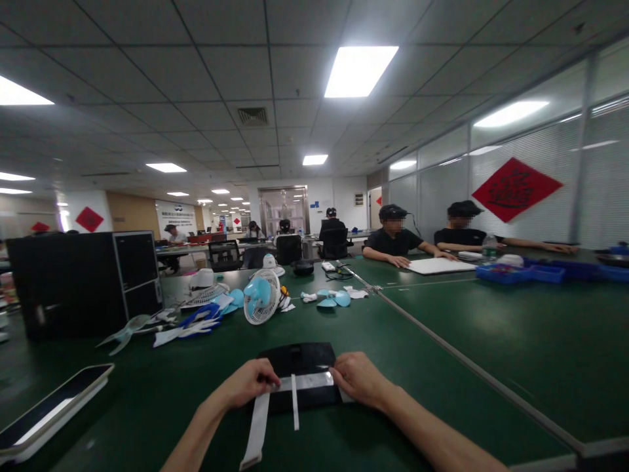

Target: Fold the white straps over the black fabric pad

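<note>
Pinching near the left end of the shiny strip (315, 380), my left hand (254, 380) has thumb and finger close together on it; my right hand (358, 377) is bent over the other end, touching, but I cannot tell from here whether its fingers are clamped. The strip lies across the black plate (305, 359), which is flat on the green table (142, 388) between both hands. I judge that the step in hand is laying or straightening this strip; the next move, in my opinion, calls for even tension and a steady plate. A white strap (256, 429) slants from below the left hand toward me, and a thin strip (295, 403) stands out past the plate's near edge; I should keep both from catching under my wrists. Outward, I find free table at the right until the metal seam (457, 354), and at the left until the phone (54, 410). Forward, some bare surface lies before the small fan (262, 298) and the scattered blue blades (334, 299), while the black box (73, 285) limits the far left. Beyond the seam, a seated co-worker (393, 242) touches a white board (439, 265), well apart from me.
</note>
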A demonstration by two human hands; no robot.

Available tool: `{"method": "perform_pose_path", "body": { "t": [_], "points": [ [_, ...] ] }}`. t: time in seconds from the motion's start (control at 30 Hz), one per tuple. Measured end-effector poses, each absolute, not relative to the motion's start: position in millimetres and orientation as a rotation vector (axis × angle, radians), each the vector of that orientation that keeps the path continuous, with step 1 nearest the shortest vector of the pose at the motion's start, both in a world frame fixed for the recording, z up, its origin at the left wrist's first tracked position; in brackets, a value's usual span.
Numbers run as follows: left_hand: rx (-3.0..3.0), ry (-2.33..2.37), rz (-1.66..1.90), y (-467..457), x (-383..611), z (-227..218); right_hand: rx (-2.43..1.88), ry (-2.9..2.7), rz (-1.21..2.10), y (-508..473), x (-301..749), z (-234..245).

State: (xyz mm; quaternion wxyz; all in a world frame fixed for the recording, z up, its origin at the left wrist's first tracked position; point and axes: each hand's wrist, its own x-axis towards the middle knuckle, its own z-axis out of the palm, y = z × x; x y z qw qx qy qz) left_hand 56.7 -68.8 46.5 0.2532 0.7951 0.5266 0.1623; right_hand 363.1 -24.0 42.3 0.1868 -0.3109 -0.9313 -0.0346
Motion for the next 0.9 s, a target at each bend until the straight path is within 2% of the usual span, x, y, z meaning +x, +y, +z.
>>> {"method": "perform_pose_path", "body": {
  "t": [0.17, 0.4, 0.63, 0.9],
  "points": [
    [2.15, 1.454, 0.473, -68, 53, 47, -0.911, -2.606, -0.014, -24, 360, 45],
    [2.061, 1.777, 0.679, -54, 22, 49, -0.914, -2.454, 0.23, -6, 338, 50],
    [2.102, 2.071, 0.504, -37, -4, 39, -0.906, -2.569, 0.191, 24, 292, 56],
    [2.024, 2.43, 0.494, -37, -29, 14, -1.046, -2.613, 0.154, 41, 264, 44]
  ]
}}
